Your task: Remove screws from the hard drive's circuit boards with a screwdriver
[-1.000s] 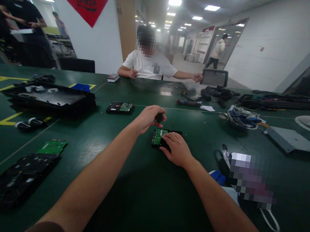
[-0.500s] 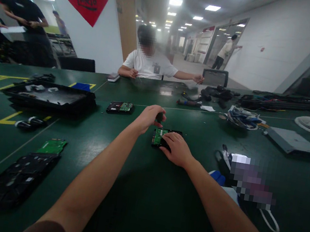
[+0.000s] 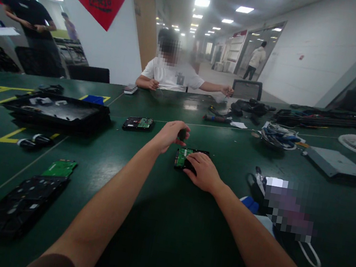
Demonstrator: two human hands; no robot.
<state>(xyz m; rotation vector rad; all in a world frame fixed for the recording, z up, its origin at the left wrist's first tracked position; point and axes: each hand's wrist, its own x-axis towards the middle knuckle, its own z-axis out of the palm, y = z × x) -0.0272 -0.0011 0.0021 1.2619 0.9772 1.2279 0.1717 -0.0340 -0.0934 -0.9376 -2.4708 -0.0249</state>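
With the clock centred on our work, we have the flat, black, rectangular drive with a green circuit board on its face [image 3: 180,157] lying on the dark green tabletop [image 3: 150,220]. Our right hand [image 3: 205,171], at four o'clock, rests over it, fingers close together on top and thumb along the near edge; whether it grips or only steadies, we cannot tell. Our left hand [image 3: 172,137] hangs at eleven o'clock, thumb and fingers curled toward each other around a dark patch; we cannot tell if they pinch anything. Neither hand has visibly shifted in the last second, so we judge the work stands at the same point. Only the background changes: at one o'clock, a distant person in a pale top [image 3: 255,57] has lowered an arm from the wall [image 3: 313,60].
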